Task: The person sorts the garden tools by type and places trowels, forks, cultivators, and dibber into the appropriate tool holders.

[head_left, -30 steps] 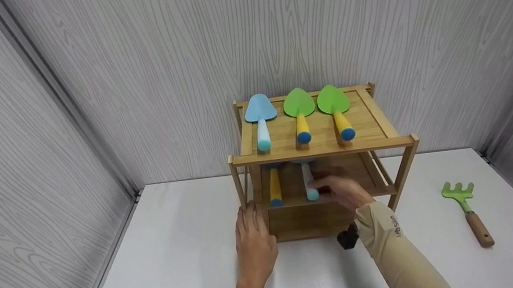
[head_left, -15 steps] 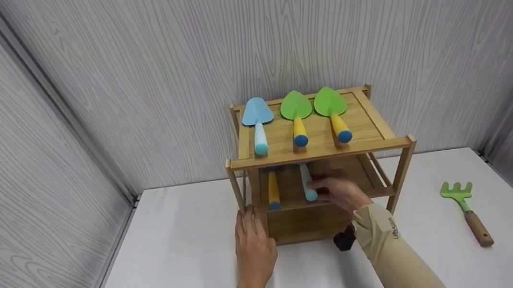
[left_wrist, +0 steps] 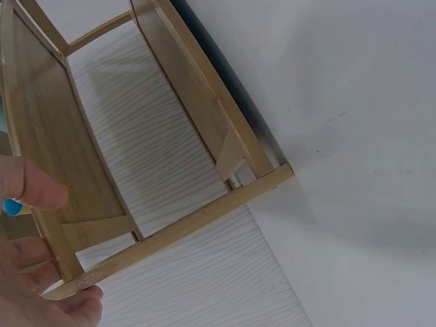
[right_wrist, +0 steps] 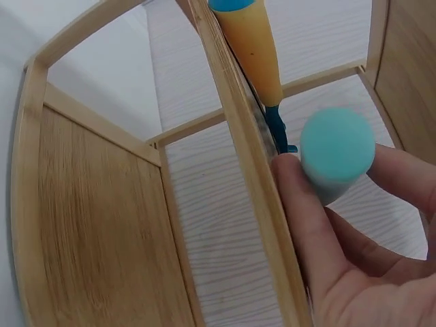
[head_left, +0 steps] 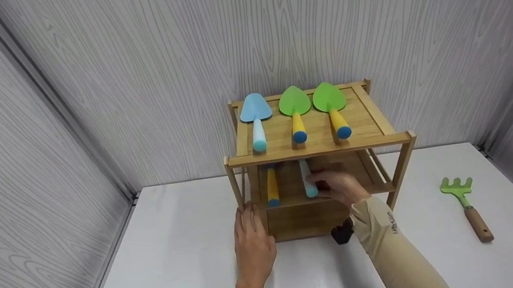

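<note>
A three-level wooden rack stands against the back wall. My left hand holds its front left post, thumb over the shelf edge and fingers round the post in the left wrist view. On the middle shelf, my right hand pinches a garden hand tool by its pale blue handle, whose turquoise end faces the right wrist camera. The tool's head is hidden beneath the top shelf. To its left lies a yellow-handled tool with a blue end and a mostly hidden dark blue head.
Along the top shelf lie a light blue trowel and two green trowels with yellow handles. A green hand rake with a wooden handle rests on the white table, right of the rack. Patterned walls enclose the sides and back.
The pale-handled tool has slid slightly deeper, and its end has shifted a little right; the head's edge showing a second ago is now hidden. My left hand keeps its hold.
</note>
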The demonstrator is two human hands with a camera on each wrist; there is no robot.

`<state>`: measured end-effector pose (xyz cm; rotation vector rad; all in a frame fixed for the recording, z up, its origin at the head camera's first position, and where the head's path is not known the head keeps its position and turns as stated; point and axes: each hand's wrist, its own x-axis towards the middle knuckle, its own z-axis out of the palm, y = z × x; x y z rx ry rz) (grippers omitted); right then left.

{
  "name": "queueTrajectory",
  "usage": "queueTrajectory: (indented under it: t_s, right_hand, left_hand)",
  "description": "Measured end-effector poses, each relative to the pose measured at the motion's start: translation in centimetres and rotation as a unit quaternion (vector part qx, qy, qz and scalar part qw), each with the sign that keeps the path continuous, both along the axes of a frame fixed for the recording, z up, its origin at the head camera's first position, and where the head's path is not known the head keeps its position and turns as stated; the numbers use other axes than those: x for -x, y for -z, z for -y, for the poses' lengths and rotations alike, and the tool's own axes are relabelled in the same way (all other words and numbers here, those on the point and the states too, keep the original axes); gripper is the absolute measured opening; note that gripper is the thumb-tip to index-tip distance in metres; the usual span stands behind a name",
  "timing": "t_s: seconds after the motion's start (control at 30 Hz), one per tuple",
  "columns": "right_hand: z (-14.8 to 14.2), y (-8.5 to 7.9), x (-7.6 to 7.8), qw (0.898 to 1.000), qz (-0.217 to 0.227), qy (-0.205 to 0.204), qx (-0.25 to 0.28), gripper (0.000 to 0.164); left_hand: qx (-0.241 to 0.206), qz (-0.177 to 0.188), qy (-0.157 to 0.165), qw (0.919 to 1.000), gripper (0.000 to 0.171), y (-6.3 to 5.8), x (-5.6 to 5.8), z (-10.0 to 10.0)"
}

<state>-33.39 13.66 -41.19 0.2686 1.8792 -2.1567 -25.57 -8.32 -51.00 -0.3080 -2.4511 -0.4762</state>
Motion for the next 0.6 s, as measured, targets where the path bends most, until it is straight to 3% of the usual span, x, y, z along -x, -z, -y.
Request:
queueTrajectory:
  t_s: [0.2,0.4,0.6]
  right_hand:
    - [0.1,-1.0,-0.3,0.998,-0.017,-0.005,-0.063,0.083]
    - [0.2,-1.5,-0.6,0.984,-0.052,-0.009,-0.171,0.076]
    - [0.2,-1.4,-1.0,0.979,-0.079,-0.021,-0.186,0.083]
  left_hand:
    - [-0.014,0.004,0.015,0.9998,0.061,-0.1,0.0,0.1]
    - [-0.008,0.011,0.003,0.9999,0.064,-0.2,-0.2,0.3]
    - [-0.001,0.011,0.001,0.9999,0.066,-0.1,-0.2,0.2]
